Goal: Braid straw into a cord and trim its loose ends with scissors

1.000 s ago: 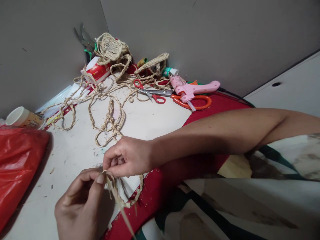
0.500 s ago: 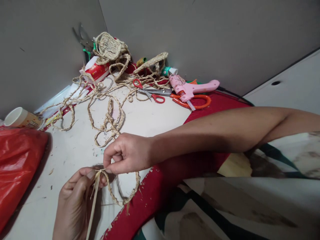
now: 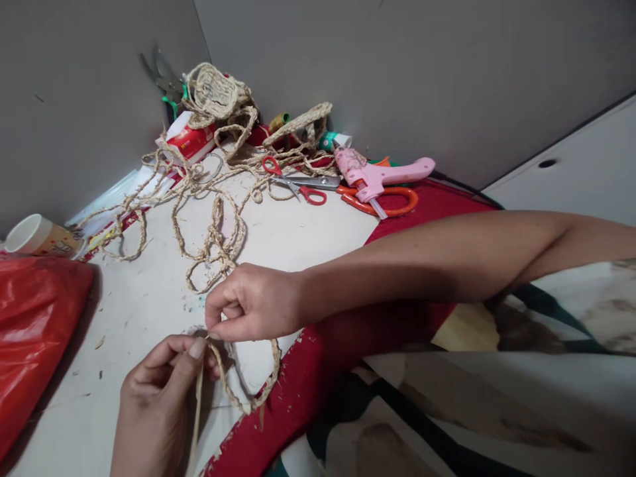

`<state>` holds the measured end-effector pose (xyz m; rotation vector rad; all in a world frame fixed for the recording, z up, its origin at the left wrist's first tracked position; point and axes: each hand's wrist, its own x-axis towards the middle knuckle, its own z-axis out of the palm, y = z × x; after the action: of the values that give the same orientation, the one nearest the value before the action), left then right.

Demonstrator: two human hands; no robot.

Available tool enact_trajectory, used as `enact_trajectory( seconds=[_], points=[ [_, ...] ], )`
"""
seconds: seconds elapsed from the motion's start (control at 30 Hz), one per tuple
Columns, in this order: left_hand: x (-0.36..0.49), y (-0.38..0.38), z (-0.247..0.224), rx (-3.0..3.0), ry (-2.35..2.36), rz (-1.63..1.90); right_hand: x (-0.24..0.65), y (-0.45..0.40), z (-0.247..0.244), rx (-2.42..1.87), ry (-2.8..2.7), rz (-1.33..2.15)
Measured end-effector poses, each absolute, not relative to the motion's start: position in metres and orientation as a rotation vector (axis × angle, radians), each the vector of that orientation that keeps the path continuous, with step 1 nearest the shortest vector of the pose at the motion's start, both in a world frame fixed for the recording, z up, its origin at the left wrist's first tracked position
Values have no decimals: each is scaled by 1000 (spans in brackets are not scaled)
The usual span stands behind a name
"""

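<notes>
Evidently, in the head view, the left hand (image 3: 158, 387) and right hand (image 3: 258, 301) each pinch the end of a braided cord (image 3: 273, 379) whose loop reaches the red border (image 3: 318, 371). Plaiting stands complete along that loop; the pale loose strand (image 3: 197, 417) beside the left thumb appears unworked.

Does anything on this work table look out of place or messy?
Nothing alarming, just untidy. The braided cord lies in loose tangles, small scraps litter the white tabletop, and the pink glue gun rests over the orange scissor handles instead of lying apart.
</notes>
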<state>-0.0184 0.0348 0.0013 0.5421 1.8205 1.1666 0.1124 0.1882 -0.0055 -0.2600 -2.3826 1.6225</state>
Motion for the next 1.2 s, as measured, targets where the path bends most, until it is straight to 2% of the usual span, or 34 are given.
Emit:
enact_trajectory(
  seconds=[0.47,0.8,0.97,1.1,1.2],
  points=[
    [-41,37,-3,296,1346,1054,112,190,-7,-126,-2487,1534],
    [-37,38,2,453,1495,1149,117,195,11,-60,-2597,1501],
    [-35,39,2,396,1454,1228,118,196,9,-134,-2512,1762],
    [-37,44,-2,198,1478,1394,114,196,1,-310,-2169,2160],
    [-43,47,-12,130,1438,1353,110,197,-2,-424,-1901,2265]
  ],
)
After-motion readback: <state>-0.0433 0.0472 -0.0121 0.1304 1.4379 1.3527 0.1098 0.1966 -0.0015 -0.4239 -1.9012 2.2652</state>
